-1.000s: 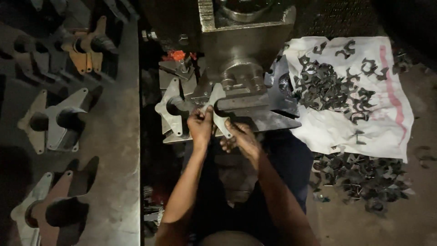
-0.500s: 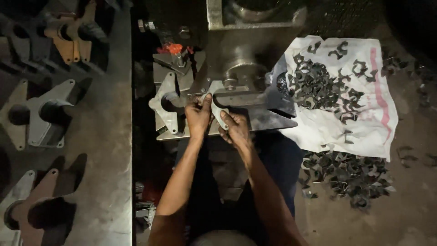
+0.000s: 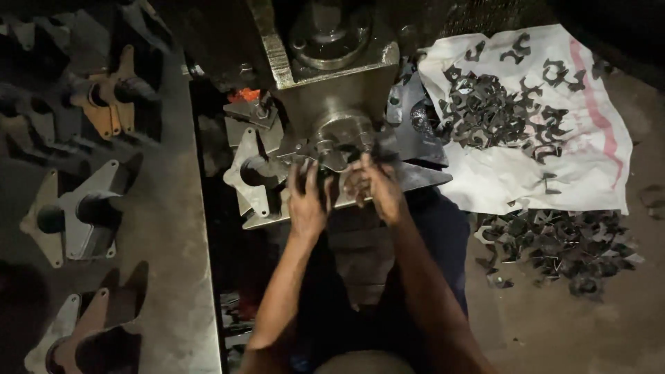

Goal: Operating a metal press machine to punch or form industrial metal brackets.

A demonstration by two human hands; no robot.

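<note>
Over on the far left, a grey metal tabletop (image 3: 173,263) carries several flat steel brackets (image 3: 73,221), each with pointed ears and a short tube standing up from its middle; some are bare grey, one further back is rust-orange. Next comes a dark gap, and then the press machine (image 3: 325,62), a heavy block of worn steel with a round socket on top and a shiny cylinder lower down. A similar bracket (image 3: 253,173) with a dark round tube lies on the machine's plate, just left of the hands. The left hand (image 3: 307,201) is raised with its fingers spread and partly curled, palm toward the machine; whether it grips anything cannot be told because of blur. The right hand (image 3: 374,185) sits just beside it, fingers bent close around something small and dark at the machine's base, though the piece itself is too blurred to make out. Both forearms reach up from the bottom edge over dark blue trousers. Further right, a white sack (image 3: 575,173) with a pink stripe lies spread on the floor, heaped with small dark curved metal clips (image 3: 485,111). Below it, a second pile of clips (image 3: 561,242) lies on the bare concrete floor (image 3: 554,325).
</note>
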